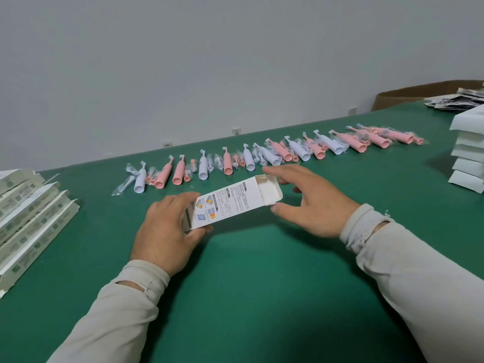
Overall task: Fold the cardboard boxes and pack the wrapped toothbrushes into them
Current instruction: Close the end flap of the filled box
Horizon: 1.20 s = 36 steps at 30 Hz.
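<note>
A white printed cardboard box [230, 203] lies raised over the green table [262, 284], its right end open with flaps spread. My left hand [167, 231] grips the box's near-left end. My right hand [311, 203] is at the open end, thumb under the lower flap and fingers curved beside the upper flap. Behind the box runs a long row of wrapped toothbrushes [262, 155], pink and white, in clear plastic, from left to far right.
Flat unfolded boxes [28, 218] lie fanned at the table's left edge. A stack of white boxes [468, 150] stands at the right edge, with printed leaflets [455, 100] and a brown carton [408, 95] behind it. A grey wall backs the table.
</note>
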Available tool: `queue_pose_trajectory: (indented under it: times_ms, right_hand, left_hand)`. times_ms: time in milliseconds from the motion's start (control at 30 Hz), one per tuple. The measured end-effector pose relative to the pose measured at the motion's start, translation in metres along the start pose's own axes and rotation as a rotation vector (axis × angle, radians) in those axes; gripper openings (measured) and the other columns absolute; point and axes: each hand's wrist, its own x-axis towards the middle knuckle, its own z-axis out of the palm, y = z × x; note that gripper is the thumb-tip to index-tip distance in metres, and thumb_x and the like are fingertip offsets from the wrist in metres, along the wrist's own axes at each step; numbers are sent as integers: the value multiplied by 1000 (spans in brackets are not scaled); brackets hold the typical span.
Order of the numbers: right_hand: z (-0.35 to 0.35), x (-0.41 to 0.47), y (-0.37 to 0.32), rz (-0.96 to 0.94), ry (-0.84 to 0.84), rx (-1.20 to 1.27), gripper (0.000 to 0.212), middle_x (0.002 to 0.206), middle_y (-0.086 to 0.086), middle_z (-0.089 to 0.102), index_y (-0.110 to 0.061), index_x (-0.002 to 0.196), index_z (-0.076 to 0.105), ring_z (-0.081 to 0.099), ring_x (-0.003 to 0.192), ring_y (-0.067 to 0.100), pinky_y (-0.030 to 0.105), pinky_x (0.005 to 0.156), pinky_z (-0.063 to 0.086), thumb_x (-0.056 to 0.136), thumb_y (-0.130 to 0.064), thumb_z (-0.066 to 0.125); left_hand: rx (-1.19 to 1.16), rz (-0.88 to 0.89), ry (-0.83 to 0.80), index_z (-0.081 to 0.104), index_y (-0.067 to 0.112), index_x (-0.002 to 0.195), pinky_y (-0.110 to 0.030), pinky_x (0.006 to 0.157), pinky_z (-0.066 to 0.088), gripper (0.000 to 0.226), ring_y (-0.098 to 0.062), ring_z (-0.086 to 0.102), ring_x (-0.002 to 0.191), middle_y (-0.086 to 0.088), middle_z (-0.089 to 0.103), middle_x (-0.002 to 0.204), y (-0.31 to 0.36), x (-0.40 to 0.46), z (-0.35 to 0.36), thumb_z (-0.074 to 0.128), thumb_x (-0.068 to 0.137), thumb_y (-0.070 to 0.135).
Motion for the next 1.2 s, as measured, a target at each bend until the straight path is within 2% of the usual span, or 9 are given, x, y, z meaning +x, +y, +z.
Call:
queue_pose_trajectory:
  times_ms: [167,367,533,600,667,733,867,1000,1200]
  right_hand:
    - [7,2,-4,0,140,119,30,121,-16,58,-31,122,69,55,108,-1,24,97,46,92,-27,66]
    - [19,5,-12,41,246,175,25,116,-12,60,-27,116,75,59,97,2,13,84,41,92,-28,68]
    - [20,4,-12,52,264,206,17,114,-22,58,-34,104,76,58,96,-5,4,79,39,92,-26,66]
    - [18,5,-13,77,326,353,15,110,-21,65,-38,94,68,62,85,0,13,78,46,92,-23,66]
    - [17,7,-15,114,365,533,17,102,-8,71,-34,97,61,66,83,15,32,78,55,92,-19,66]
    - [18,8,-17,151,367,597,22,89,1,73,-32,100,60,67,80,25,42,79,59,90,-14,68]
    - [23,7,-15,184,319,549,11,78,-8,73,-25,92,73,67,74,10,29,74,56,85,-17,76]
    - [23,7,-15,193,327,535,5,76,-6,74,-20,86,73,69,74,14,33,74,58,85,-19,77]
    - [23,7,-17,208,325,509,9,74,-8,73,-21,78,70,70,74,15,40,77,60,85,-19,77]
  left_hand:
    - [-17,21,3,56,38,125,-36,90,40,57,-21,48,111,12,59,119,1,-1,1,83,75,35]
    - [-16,24,7,56,36,126,-33,90,38,58,-20,49,111,12,60,119,0,-1,2,83,74,35]
    - [-15,9,5,57,37,125,-35,90,40,57,-20,49,110,13,60,118,2,0,2,82,75,37]
    - [-19,-5,17,57,38,124,-35,89,40,55,-20,48,109,12,60,117,2,0,1,82,75,38]
    - [-22,-19,26,57,39,124,-35,87,39,55,-20,47,109,12,60,116,2,0,1,82,75,37]
    - [-18,-22,30,57,38,124,-35,88,40,55,-20,48,110,12,60,117,2,-1,0,82,75,37]
    - [8,-13,29,58,35,125,-40,92,43,56,-23,49,112,9,61,120,4,-1,-1,82,75,38]
    - [22,-7,39,57,34,127,-39,91,42,57,-23,48,112,8,61,120,6,-1,-2,82,75,37]
    - [48,-2,48,58,31,129,-40,92,42,59,-24,48,113,6,61,123,8,-1,-3,83,75,34]
